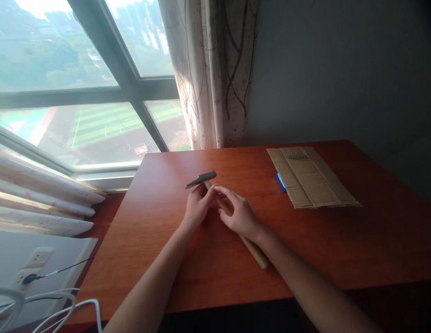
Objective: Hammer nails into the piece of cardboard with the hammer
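We see the middle of the hammer (201,179) hidden: its wooden handle runs under the right hand (240,215) and comes out again below the wrist, ending near the front of the table (340,245). The left hand (196,208) meets the handle just under the dark head, fingers curved against the wood. The right hand lies over the handle with its fingertips reaching toward the left. Both hands touch the hammer, but we cannot tell whether either truly grips it, since the undersides of the fingers face away from us. The hammer lies flat on the table, near its middle, head toward the window (97,125).

A blue thing (280,181) peeps out from under the cardboard (310,178) at the far right. Most of it is covered and we cannot make out what it is. A small dark row (297,156) sits on the cardboard's far end, too small to read. The cables (62,305) at lower left are cut off by the frame.

We count one hammer, two hands, one cardboard sheet, one blue thing, and one curtain (215,69) in the corner.
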A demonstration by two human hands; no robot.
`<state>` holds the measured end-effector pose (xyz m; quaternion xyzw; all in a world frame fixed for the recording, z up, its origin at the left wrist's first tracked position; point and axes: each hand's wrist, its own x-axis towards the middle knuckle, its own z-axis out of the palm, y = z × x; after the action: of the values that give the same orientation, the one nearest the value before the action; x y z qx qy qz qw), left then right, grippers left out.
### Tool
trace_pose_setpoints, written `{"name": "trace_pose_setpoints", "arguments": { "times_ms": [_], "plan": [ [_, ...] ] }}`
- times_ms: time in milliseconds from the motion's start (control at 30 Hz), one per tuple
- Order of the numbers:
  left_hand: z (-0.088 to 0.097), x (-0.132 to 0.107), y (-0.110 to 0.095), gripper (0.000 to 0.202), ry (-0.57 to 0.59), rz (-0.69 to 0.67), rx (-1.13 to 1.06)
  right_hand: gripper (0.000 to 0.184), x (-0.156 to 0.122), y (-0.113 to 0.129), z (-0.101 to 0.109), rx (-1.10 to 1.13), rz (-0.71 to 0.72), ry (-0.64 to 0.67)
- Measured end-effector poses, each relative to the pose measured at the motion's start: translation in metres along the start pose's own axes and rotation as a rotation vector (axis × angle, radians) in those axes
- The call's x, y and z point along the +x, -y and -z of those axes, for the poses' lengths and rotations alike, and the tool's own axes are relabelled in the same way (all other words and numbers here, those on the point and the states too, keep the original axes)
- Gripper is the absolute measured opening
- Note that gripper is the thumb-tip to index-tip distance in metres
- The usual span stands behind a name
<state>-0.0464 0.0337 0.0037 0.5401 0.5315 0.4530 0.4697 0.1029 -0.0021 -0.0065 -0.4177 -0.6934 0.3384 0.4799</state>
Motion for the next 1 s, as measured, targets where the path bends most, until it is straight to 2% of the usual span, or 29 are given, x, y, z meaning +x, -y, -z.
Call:
{"name": "trace_pose_setpoints", "arguments": {
  "times_ms": [133, 233, 433, 600, 700, 1000],
  "plan": [
    [0.009, 0.000, -0.006, 0.037, 0.023, 0.017, -0.047, 0.058, 0.000, 0.006, 0.000, 0.052, -0.001, 0.048],
    [0.024, 0.001, -0.010, 0.035, -0.019, 0.027, -0.043, 0.050, 0.001, 0.009, 0.001, 0.074, -0.021, 0.071],
    [0.086, -0.004, -0.013, 0.037, -0.193, 0.141, -0.025, 0.042, 0.003, 0.005, 0.004, 0.076, -0.037, 0.025],
    [0.130, -0.013, -0.015, 0.039, -0.232, 0.207, 0.097, 0.040, 0.003, 0.003, 0.005, 0.070, -0.011, 0.027],
    [0.141, -0.018, -0.017, 0.037, -0.257, 0.241, 0.147, 0.040, 0.003, 0.003, 0.005, 0.074, -0.012, 0.030],
    [0.161, -0.019, -0.013, 0.038, -0.292, 0.328, 0.218, 0.041, 0.005, -0.001, 0.007, 0.073, -0.022, 0.006]
  ]
}}
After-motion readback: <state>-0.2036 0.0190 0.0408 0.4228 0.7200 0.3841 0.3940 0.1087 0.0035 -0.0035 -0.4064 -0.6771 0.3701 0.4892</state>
